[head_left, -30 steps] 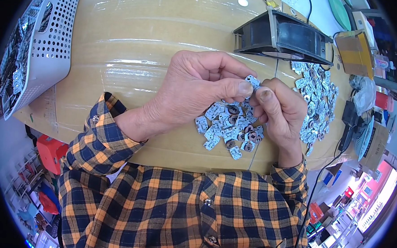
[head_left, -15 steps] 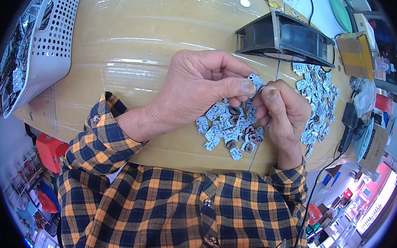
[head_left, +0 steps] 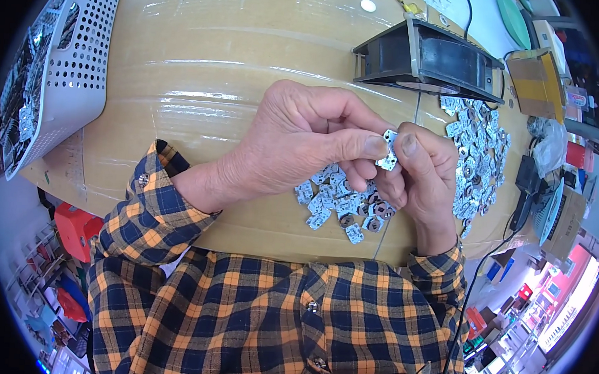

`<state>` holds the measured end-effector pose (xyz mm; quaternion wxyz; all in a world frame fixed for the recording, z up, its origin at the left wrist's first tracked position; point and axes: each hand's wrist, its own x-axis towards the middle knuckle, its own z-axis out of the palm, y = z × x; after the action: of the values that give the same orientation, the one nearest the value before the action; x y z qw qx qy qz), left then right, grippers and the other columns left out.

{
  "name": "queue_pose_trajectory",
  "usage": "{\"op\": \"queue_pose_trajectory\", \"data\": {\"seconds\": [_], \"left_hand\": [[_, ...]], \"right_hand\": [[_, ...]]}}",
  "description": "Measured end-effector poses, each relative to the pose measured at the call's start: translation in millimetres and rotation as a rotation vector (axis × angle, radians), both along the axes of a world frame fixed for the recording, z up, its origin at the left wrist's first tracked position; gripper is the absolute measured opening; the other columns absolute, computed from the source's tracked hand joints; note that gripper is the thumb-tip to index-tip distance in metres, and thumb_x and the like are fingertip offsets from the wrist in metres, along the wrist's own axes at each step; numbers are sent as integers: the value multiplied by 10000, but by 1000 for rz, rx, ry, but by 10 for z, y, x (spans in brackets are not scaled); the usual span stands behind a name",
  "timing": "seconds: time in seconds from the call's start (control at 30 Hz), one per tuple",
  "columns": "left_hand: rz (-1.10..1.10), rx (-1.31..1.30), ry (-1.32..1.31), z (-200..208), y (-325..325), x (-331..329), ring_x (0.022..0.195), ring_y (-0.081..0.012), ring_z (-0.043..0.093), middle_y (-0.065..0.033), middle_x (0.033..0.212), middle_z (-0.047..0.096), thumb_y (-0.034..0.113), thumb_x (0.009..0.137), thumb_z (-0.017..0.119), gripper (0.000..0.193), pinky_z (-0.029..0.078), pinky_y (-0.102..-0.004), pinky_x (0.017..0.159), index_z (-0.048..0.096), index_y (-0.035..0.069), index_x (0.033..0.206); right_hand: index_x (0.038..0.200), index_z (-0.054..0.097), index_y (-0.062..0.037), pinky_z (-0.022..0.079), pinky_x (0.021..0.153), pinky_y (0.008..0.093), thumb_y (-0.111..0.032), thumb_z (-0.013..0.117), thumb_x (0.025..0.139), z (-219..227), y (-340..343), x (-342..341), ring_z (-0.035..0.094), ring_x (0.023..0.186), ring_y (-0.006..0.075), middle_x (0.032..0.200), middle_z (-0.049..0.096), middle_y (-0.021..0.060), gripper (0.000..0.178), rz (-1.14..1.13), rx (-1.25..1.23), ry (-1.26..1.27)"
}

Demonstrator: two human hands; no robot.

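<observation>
My left hand [head_left: 315, 137] pinches a small silvery metal plate [head_left: 387, 152] with dark holes between thumb and fingers. My right hand [head_left: 427, 177] is closed against the plate's right side, its thumb at the edge and its fingers curled beneath. Whatever else may sit inside the right fingers is hidden. Just below both hands lies a loose pile of similar small plates [head_left: 320, 205], some carrying round brown parts. A larger pile of the same pieces [head_left: 481, 152] spreads out to the right of my right hand.
A black box-shaped fan [head_left: 448, 63] stands beyond the hands on the cardboard-covered table [head_left: 185, 39]. At the left is a white perforated basket [head_left: 82, 60] full of metal parts. A cardboard box [head_left: 536, 84], a clear plastic bag [head_left: 551, 146] and a black cable adapter [head_left: 528, 179] line the right side.
The plate has turned more upright and come slightly lower, nearer my right thumb. Both hands have drawn closer together, the right shifting a little left; a small shiny edge at its fingertips is now hidden.
</observation>
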<state>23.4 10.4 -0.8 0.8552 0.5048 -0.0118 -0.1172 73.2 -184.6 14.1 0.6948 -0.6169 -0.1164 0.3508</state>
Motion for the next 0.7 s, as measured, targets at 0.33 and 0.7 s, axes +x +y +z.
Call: {"op": "queue_pose_trajectory", "data": {"seconds": [0.33,0.7], "left_hand": [[116,-54,69,-57,-124,-34,730,-122,688,-113,836,695,39,901,647,133,587,-211,627,659,-55,994],[212,211,-222,-45,-85,-83,792,-89,649,-91,878,679,-57,856,657,126,544,-223,663,603,-46,970]], "right_hand": [[722,568,-30,299,368,191,-265,519,1000,-31,6,-32,414,388,41,530,512,6,367,-86,-38,64],[720,490,-46,278,331,221,-195,487,984,-35,103,1,353,358,70,490,424,1,303,-153,-165,-97]]}}
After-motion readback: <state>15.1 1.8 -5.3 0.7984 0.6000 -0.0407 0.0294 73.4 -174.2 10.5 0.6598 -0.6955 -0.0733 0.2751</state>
